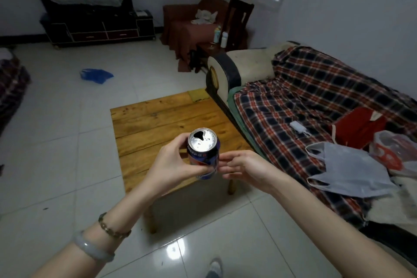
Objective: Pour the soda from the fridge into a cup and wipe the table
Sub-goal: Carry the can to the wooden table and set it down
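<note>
Evidently the soda can [204, 153] stood opened and upright, wrapped by the curled fingers and thumb of the left hand [173, 165], above the wooden table [158, 119]. The right hand [243, 167] hung just beside it, its loosely bent fingertips at the can's side, seemingly holding nothing. Pouring seemed next, but no cup showed, so one needed fetching first.

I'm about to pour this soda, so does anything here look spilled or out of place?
A blue plastic bag lies loose on the floor, left of the wooden table. No spill shows. The opened can is roughly upright in the left hand; no cup is in sight.
</note>
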